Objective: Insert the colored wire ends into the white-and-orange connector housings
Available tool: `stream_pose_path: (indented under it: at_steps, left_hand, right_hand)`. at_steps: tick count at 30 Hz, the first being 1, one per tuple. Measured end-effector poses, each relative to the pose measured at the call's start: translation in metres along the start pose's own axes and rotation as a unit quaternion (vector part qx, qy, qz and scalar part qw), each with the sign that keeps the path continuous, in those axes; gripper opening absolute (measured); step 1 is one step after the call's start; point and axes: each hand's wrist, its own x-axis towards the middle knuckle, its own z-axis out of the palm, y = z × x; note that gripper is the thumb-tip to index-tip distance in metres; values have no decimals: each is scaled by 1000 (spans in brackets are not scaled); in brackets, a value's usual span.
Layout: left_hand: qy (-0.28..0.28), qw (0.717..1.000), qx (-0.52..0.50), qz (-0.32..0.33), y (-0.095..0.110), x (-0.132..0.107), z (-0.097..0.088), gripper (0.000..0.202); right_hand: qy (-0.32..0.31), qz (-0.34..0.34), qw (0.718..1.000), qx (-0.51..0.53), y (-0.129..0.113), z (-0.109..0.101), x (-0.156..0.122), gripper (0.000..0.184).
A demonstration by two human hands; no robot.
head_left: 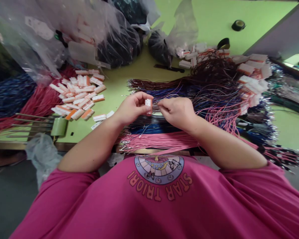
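Note:
Between the thumb and fingers of my left hand is a small white and orange connector housing, held upright. Just to its right, my right hand is closed in a pinch, its fingertips pointing at the housing with a narrow gap between. Whatever is in that pinch is too small or hidden to make out. Beneath both hands lie bundles of wires with bare metal ends: brown wires, blue wires and pink wires.
Loose white and orange housings are heaped at the left, beside red wires. A green block with metal rods sits at the table's front edge. Plastic bags stand behind. Wired housings pile up at right; black tape lies farther back.

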Motion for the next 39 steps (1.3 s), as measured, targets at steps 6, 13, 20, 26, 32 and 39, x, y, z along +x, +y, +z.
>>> stream_pose_path:
  at_steps: [6,13,20,26,32,39]
  left_hand:
    - [11,1000,-12,-7,-3,0,3,44]
    - [19,999,-16,-21,-4,0,6,41]
    - [32,999,-37,-5,-3,-2,6,40]
    - [10,1000,-3,18,-2,-3,5,43]
    - [10,999,3,32,0,-5,4,45]
    - [0,1000,12,25,-8,-2,6,44]
  right_hand:
    - [3,5,996,85,0,11,1,35]
    - [15,8,990,138,0,19,4,33]
    - [49,1,977,210,3,16,6,32]
    - [32,15,955,295,6,16,7,27]
    - [10,13,955,295,3,7,11,24]
    - [-18,40,970,238,-3,13,10,19]
